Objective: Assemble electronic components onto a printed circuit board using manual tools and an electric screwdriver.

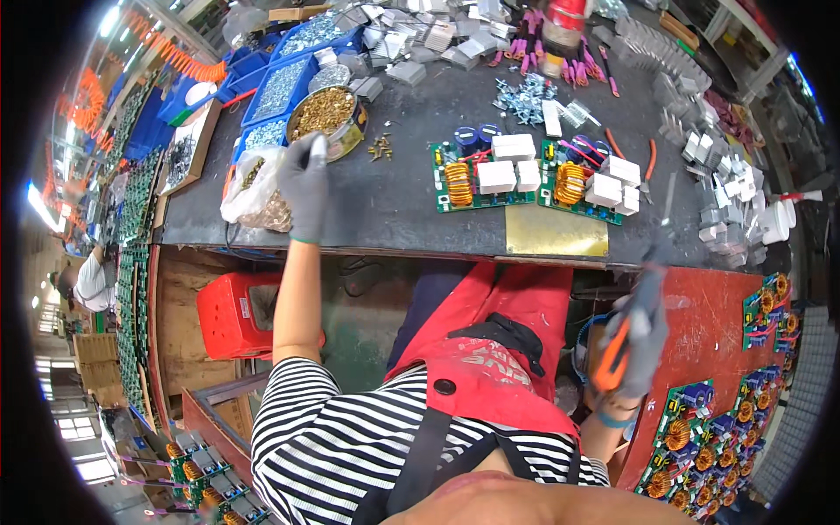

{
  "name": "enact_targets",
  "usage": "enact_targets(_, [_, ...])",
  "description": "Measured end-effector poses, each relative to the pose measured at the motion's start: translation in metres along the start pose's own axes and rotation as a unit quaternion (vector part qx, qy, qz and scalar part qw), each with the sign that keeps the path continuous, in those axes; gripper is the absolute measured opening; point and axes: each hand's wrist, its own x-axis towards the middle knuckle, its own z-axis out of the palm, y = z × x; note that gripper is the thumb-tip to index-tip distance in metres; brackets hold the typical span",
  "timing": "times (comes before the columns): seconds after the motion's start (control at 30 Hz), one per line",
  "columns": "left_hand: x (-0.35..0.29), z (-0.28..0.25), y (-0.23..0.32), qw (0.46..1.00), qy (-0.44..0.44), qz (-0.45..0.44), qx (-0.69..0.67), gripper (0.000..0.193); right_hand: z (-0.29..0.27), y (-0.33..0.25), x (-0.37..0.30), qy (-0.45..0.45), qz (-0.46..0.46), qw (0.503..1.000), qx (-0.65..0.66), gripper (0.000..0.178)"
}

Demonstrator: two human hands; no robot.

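Note:
My left hand, in a grey glove, is raised at the table's near left. Its fingertips are pinched together beside a round tin of brass-coloured screws; whatever is between them is too small to make out. A clear plastic bag of small parts lies just left of it. In my gloved right hand is an orange and black power screwdriver, its blurred bit pointing up over the table's right side. Two green circuit boards with copper coils, blue capacitors and white blocks sit side by side at the middle.
A brass-coloured plate lies at the front edge. Loose brass screws and a heap of silver screws rest farther back. Blue bins stand at left, metal heatsinks behind. Finished-looking boards cover a red surface at right.

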Motion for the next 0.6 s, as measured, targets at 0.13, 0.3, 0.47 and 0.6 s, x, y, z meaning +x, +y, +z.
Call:
enact_targets(0.13, [0.051, -0.048, -0.030, 0.996, 0.037, 0.002, 0.084, 0.020, -0.067, -0.008, 0.126, 0.108, -0.344, 0.801, -0.478, 0.072])
enact_targets(0.3, [0.120, -0.087, -0.038, 0.951, -0.007, -0.013, 0.310, 0.022, -0.073, -0.022, 0.202, 0.109, -0.214, 0.760, -0.604, 0.069])
enact_targets(0.47, [0.168, -0.102, -0.112, 0.876, -0.285, -0.074, 0.381, 0.039, -0.045, -0.014, 0.218, 0.162, -0.144, 0.625, -0.750, 0.063])
enact_targets(0.6, [0.175, -0.093, -0.139, 0.868, -0.349, -0.091, 0.342, 0.038, -0.024, -0.022, 0.202, 0.185, -0.117, 0.607, -0.764, 0.062])
